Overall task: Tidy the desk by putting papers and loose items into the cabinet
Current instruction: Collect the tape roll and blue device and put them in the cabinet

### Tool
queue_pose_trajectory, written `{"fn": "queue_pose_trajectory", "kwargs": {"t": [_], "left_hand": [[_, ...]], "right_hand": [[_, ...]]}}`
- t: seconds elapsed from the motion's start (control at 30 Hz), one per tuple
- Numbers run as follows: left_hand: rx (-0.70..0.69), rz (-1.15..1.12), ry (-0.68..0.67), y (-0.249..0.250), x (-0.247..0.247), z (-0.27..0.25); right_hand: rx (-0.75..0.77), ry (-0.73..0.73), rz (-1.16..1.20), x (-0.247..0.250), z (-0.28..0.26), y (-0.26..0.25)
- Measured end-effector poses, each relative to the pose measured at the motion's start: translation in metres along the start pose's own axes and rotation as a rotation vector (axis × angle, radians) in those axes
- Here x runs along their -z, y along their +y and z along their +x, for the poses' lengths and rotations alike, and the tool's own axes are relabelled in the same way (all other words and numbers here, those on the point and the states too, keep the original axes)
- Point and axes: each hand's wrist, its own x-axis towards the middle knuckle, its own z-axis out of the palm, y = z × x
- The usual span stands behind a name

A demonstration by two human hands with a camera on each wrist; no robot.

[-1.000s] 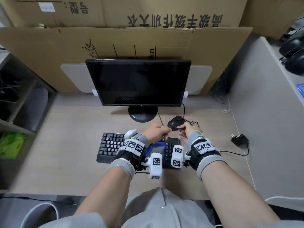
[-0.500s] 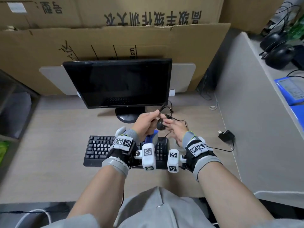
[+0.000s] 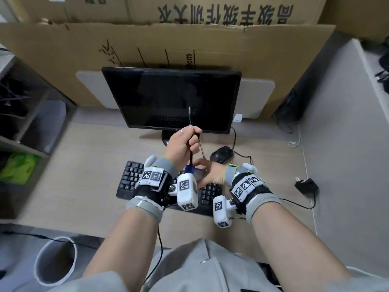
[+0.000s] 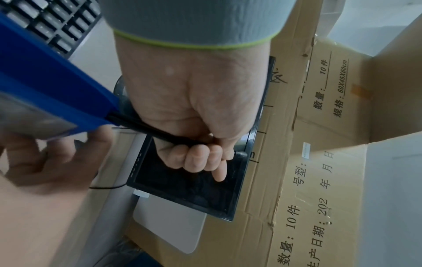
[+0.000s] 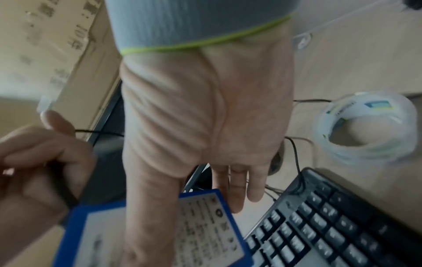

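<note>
A blue box with a grey label (image 3: 194, 170) hangs just above the black keyboard (image 3: 131, 178), and a black cable (image 3: 191, 157) runs up from its end. My left hand (image 3: 185, 142) is raised in front of the monitor, its fist gripping that cable (image 4: 164, 133), and the plug (image 3: 190, 115) sticks up above the fist. My right hand (image 3: 207, 171) holds the blue box (image 5: 205, 225). Its thumb lies across the label and its fingers reach behind the box. The open cabinet (image 3: 31, 131) stands at the left of the desk.
A black mouse (image 3: 221, 154) lies right of the monitor stand, its wire trailing back. A black power adapter (image 3: 306, 185) sits near the right partition. A clear tape roll (image 5: 365, 130) rests beside the keyboard (image 5: 331, 225). Cardboard boxes (image 3: 189, 43) wall the back. A grey bin (image 3: 55, 260) is below left.
My left hand rose from beside the mouse, drawing the cable upward. My right hand dropped back from the mouse and took hold of the blue box over the keyboard.
</note>
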Motion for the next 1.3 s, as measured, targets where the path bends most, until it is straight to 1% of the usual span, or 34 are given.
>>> {"fn": "queue_pose_trajectory", "kwargs": {"t": [0.07, 0.13, 0.2, 0.27, 0.3, 0.37, 0.43, 0.47, 0.5, 0.53, 0.6, 0.67, 0.7, 0.8, 0.9, 1.0, 1.1, 1.2, 1.3], "left_hand": [[-0.012, -0.027, -0.014, -0.002, -0.001, 0.003], [-0.030, -0.024, -0.022, -0.004, -0.006, 0.009], [-0.059, 0.036, -0.002, -0.010, -0.009, 0.019], [-0.054, 0.148, 0.018, -0.015, -0.012, 0.027], [-0.025, 0.208, 0.026, -0.018, -0.013, 0.030], [0.079, 0.279, 0.078, -0.028, -0.016, 0.034], [0.219, 0.217, 0.119, -0.048, -0.021, 0.040], [0.284, 0.130, 0.114, -0.055, -0.021, 0.041], [0.344, 0.043, 0.089, -0.063, -0.023, 0.042], [0.409, 0.003, 0.063, -0.077, -0.025, 0.044], [0.505, 0.125, 0.108, -0.094, -0.028, 0.038], [0.587, 0.236, 0.147, -0.119, -0.031, 0.033], [0.634, 0.268, 0.144, -0.129, -0.031, 0.028], [0.751, 0.308, 0.147, -0.148, -0.030, 0.026], [0.808, 0.324, 0.162, -0.162, -0.032, 0.028], [0.839, 0.313, 0.187, -0.173, -0.035, 0.028], [0.826, 0.310, 0.232, -0.184, -0.039, 0.028], [0.819, 0.323, 0.245, -0.192, -0.048, 0.030], [0.809, 0.310, 0.220, -0.204, -0.057, 0.035]], "right_hand": [[-0.023, 0.005, -0.092, 0.000, 0.002, -0.005], [-0.053, 0.056, -0.082, 0.003, 0.006, -0.001], [-0.080, 0.165, -0.101, 0.009, 0.004, 0.007], [-0.101, 0.333, -0.029, 0.019, -0.003, 0.028], [-0.115, 0.435, 0.011, 0.023, -0.009, 0.040], [-0.162, 0.618, 0.125, 0.027, -0.024, 0.063], [-0.220, 0.805, 0.268, 0.031, -0.041, 0.086], [-0.226, 0.887, 0.312, 0.031, -0.045, 0.091], [-0.217, 0.954, 0.343, 0.033, -0.048, 0.096], [-0.218, 1.010, 0.367, 0.037, -0.051, 0.103], [-0.211, 1.059, 0.402, 0.040, -0.053, 0.109], [-0.254, 1.078, 0.391, 0.049, -0.051, 0.122], [-0.269, 1.075, 0.366, 0.050, -0.051, 0.125], [-0.259, 1.012, 0.344, 0.056, -0.048, 0.138], [-0.288, 0.941, 0.266, 0.061, -0.039, 0.149], [-0.319, 0.919, 0.251, 0.067, -0.031, 0.153], [-0.341, 0.869, 0.243, 0.083, -0.029, 0.151], [-0.316, 0.781, 0.305, 0.093, -0.027, 0.154], [-0.332, 0.672, 0.360, 0.095, -0.026, 0.161]]}}
